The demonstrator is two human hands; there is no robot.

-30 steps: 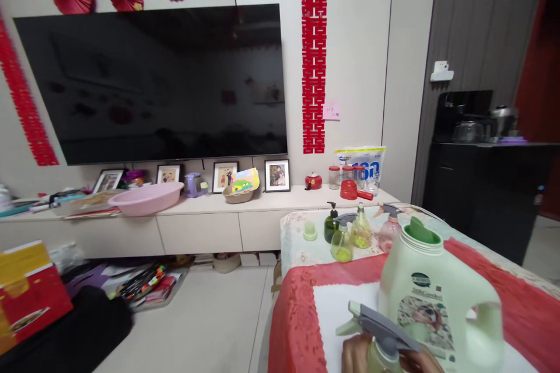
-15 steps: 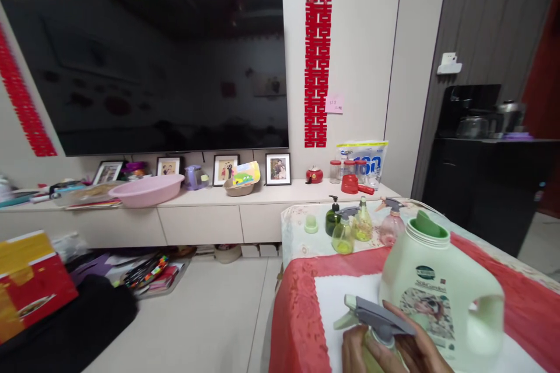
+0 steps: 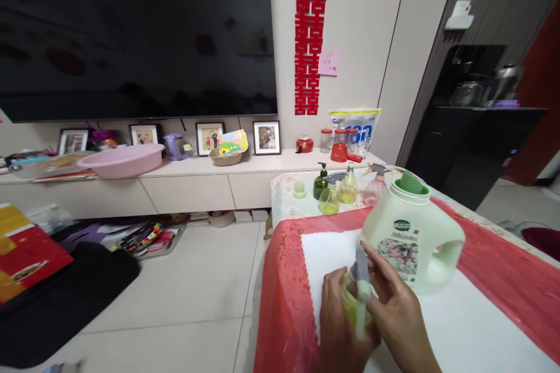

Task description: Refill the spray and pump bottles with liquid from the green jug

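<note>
A: How are the fingers set?

B: The right hand's [image 3: 396, 309] fingers [image 3: 377, 268] curl over the grey trigger head [image 3: 361, 268] of the small spray bottle [image 3: 352, 303], pinching it from the 3 o'clock side. The left hand [image 3: 339, 320] wraps the bottle's yellow-green body from 9 o'clock, fingers pressed round it.

A: And the wrists?

B: Both rise from the bottom edge at 6 o'clock, angled inward, so the hands meet on the bottle over the white cloth [image 3: 459, 326].

A: What sits around it?

B: Just beyond, at 1 o'clock, the pale green detergent jug [image 3: 411, 245] stands on the table [image 3: 284, 280], close to the right fingers; whether it touches them cannot be told. Farther off at 12 o'clock is a cluster of little bottles [image 3: 336, 192].
</note>
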